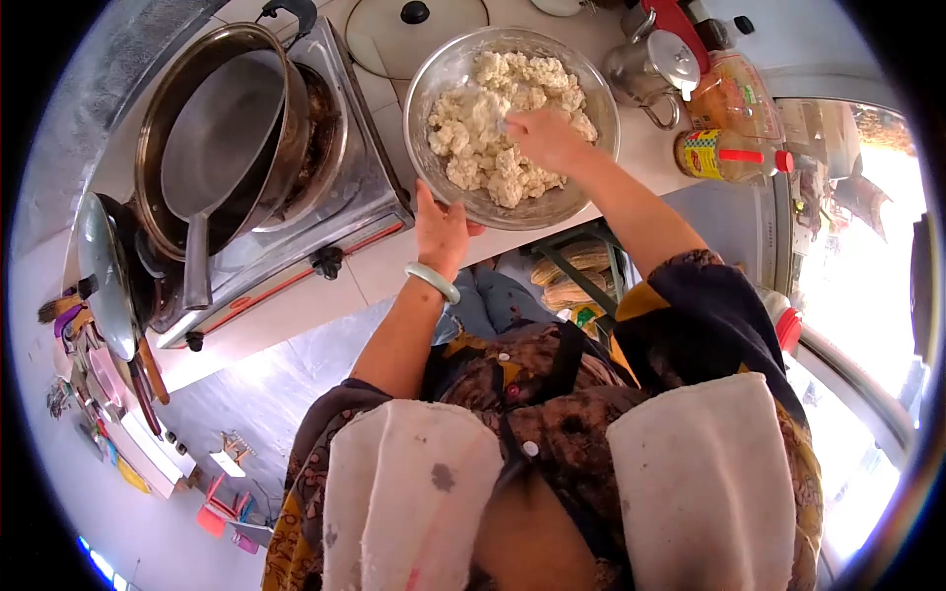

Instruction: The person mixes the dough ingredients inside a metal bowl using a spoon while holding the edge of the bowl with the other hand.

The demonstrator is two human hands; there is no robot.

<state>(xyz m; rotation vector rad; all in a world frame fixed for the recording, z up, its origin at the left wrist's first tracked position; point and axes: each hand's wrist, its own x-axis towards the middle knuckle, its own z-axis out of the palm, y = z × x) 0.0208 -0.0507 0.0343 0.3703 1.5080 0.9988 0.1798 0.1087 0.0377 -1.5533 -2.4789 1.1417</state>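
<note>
A wide metal bowl (pixel 417 108) on the counter holds lumpy, pale dough (pixel 503 177) in loose clumps. My left hand (pixel 440 231) grips the bowl's near left side, thumb up against the rim and fingers beneath. Over the middle of the dough, my right hand (pixel 544 140) is closed in a fist. Something greyish and blurred extends from it into the clumps, too smeared to name.
Left of the bowl, a gas stove (pixel 370 197) carries a large pot (pixel 148 148) with a frying pan (pixel 222 133) inside. A glass lid (pixel 379 39) lies behind. To the right are a metal pitcher (pixel 631 74) and a yellow-labelled bottle (pixel 705 155).
</note>
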